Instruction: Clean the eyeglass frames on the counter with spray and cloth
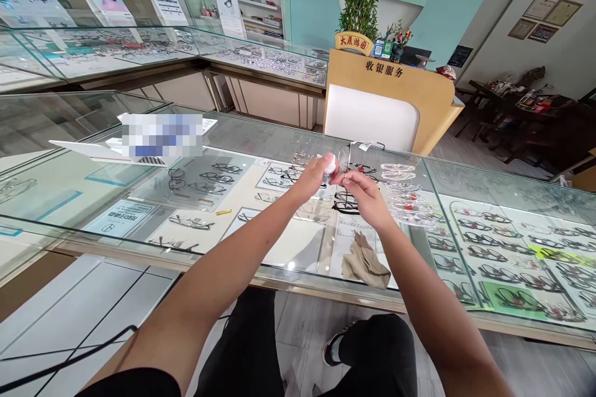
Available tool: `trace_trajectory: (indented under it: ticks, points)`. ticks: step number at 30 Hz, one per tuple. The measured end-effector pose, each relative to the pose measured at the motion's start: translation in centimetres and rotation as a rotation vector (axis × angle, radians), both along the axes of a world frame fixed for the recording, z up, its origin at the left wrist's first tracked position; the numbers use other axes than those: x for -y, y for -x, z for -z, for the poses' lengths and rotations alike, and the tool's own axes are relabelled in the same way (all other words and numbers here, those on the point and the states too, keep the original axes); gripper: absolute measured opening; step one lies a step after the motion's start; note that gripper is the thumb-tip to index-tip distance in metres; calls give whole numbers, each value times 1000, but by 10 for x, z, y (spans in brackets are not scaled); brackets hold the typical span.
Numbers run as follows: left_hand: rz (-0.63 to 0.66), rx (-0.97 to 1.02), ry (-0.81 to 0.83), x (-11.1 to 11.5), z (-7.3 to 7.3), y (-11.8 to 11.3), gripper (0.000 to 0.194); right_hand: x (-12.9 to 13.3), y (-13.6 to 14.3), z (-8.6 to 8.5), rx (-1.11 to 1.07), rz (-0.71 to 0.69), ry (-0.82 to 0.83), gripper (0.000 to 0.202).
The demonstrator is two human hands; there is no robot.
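Observation:
Above the glass counter (pixel 284 273), my left hand (pixel 313 180) is closed around a small spray bottle with a white top (pixel 331 165). Most of the bottle is hidden by the fingers. Right beside it, my right hand (pixel 367 197) pinches a pair of eyeglasses (pixel 345 159) with a thin frame, a lens facing the bottle. One temple of the glasses reaches up and to the right. A crumpled beige cloth (pixel 365 263) lies on the counter below my right hand.
Rows of eyeglass frames (pixel 493 239) fill the showcase to the right, with clear and pink frames (pixel 412 198) nearer. A white stand with a blurred panel (pixel 105 152) rests at the left. Beyond stands a wooden cashier desk (pixel 395 80) with a plant (pixel 361 3).

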State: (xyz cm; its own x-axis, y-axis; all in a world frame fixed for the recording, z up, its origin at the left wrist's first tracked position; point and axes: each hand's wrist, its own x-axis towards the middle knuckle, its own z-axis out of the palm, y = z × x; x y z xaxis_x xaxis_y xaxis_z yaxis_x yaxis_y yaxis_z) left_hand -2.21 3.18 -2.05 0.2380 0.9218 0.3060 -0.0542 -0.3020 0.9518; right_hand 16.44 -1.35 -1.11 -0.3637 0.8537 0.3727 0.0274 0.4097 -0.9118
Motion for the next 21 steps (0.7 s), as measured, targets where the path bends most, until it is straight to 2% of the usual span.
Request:
trace_trajectory:
  ticks: [7, 13, 17, 19, 21]
  points:
    - [9, -9, 20, -2, 2, 0, 74, -7, -10, -3, -65, 85, 23, 30]
    - [67, -138, -59, 5, -2, -6, 68, -19, -19, 0, -187, 180, 55, 29]
    - [106, -180, -91, 4, -1, -5, 67, -19, -20, -1, -212, 188, 89, 32]
    - [58, -142, -59, -3, 0, 2, 71, -19, -21, -2, -230, 184, 101, 30]
    - [-80, -69, -31, -13, 1, 15, 76, -20, -23, -2, -259, 175, 113, 28]
